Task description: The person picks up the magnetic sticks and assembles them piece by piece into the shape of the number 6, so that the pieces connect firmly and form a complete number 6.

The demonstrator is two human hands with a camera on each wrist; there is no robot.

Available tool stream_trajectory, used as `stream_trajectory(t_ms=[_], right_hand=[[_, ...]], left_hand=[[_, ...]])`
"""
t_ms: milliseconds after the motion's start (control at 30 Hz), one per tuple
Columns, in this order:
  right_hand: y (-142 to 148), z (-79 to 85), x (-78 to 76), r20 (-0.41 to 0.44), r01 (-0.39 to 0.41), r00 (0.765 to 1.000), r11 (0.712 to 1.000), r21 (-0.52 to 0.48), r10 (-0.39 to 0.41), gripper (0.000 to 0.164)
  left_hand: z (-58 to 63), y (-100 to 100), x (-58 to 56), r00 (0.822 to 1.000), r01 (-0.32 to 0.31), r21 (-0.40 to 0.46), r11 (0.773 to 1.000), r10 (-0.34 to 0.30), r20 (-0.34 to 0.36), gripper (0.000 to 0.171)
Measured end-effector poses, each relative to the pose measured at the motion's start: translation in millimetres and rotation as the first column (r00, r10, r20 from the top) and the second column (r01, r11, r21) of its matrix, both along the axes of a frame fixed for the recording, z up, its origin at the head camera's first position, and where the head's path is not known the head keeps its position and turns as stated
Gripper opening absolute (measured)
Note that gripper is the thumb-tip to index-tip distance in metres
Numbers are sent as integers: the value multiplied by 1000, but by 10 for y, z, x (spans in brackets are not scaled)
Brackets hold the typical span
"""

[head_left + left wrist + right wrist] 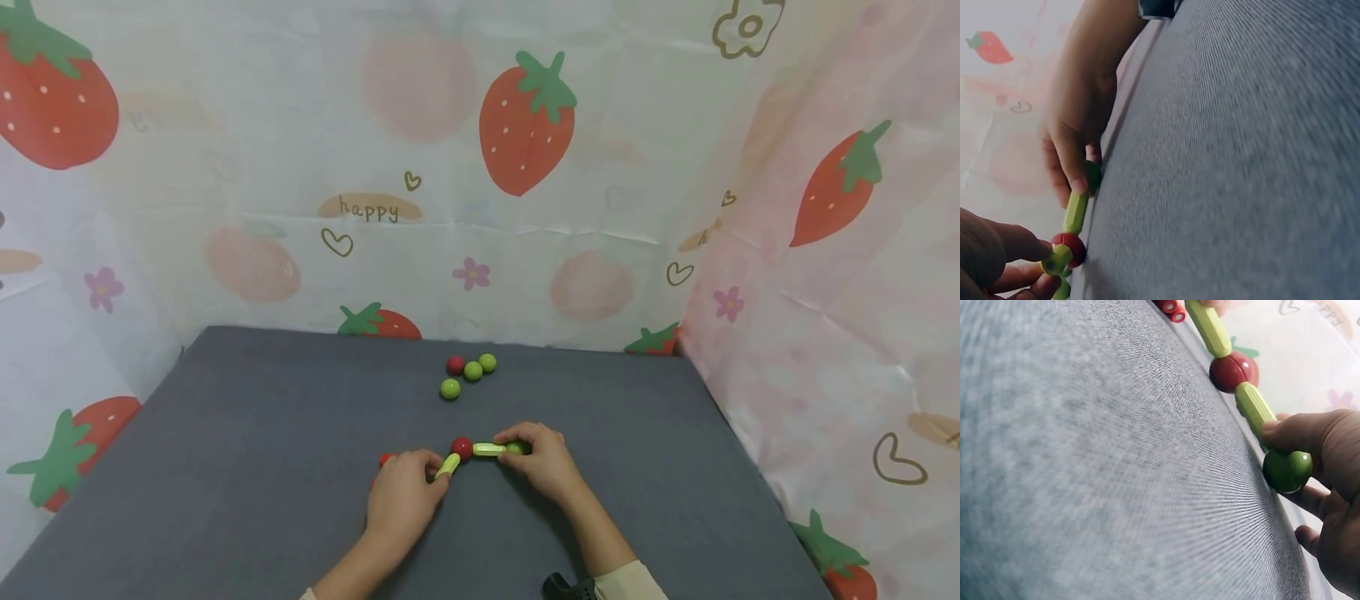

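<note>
Near the middle of the grey table, a glossy red ball (462, 448) sits between two short yellow-green rods. My left hand (405, 496) pinches the left rod (448, 465), whose far end meets the ball. On the other side, the right rod (489, 450) runs from the red ball to a green ball (1287, 471). My right hand (543, 458) grips that rod near the green ball, thumb on the rod in the right wrist view. Fingers partly hide the green ball in the head view.
Farther back on the table (300, 400) lie another red ball (455, 365) and three green balls (473, 371). Red pieces with holed ends (1172, 309) lie beside my left hand, mostly hidden by it in the head view. A strawberry-print curtain (480, 250) stands behind the table.
</note>
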State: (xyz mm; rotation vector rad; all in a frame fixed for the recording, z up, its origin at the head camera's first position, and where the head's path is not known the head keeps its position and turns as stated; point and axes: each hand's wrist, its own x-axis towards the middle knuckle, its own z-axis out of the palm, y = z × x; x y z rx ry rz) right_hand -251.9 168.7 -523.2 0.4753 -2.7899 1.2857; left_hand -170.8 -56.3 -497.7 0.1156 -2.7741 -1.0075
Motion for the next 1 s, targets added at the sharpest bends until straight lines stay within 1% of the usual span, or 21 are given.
stream_trajectory(t_ms=[167, 233, 300, 433, 500, 667, 800, 1000], right_hand=[[30, 12, -9, -5, 5, 1000, 1000, 2, -5, 21], [36, 13, -9, -6, 1, 1000, 1000, 5, -1, 21], [38, 9, -9, -11, -8, 1000, 1000, 14, 8, 21], [32, 9, -12, -7, -23, 1000, 1000, 16, 23, 21], [35, 11, -18, -6, -22, 1000, 1000, 15, 22, 21], [31, 2, -40, 7, -12, 1000, 1000, 5, 12, 22], [37, 4, -63, 10, -2, 1000, 1000, -2, 2, 22], [29, 5, -74, 27, 8, 1000, 1000, -5, -7, 20]], left_hand=[[-12, 86, 9, 1000, -22, 43, 999, 22, 11, 14], [-24, 110, 17, 1000, -18, 40, 999, 18, 7, 14], [-44, 122, 18, 1000, -12, 20, 1000, 12, 6, 14], [-58, 123, 6, 1000, 10, -53, 999, -9, 20, 13], [-54, 125, -1, 999, 24, -62, 998, -21, 35, 14], [-54, 123, -7, 998, 48, -20, 999, -47, 47, 19], [-71, 139, -40, 997, 62, 1, 998, -62, 55, 24], [-73, 161, -80, 995, 72, 30, 997, -74, 67, 24]])
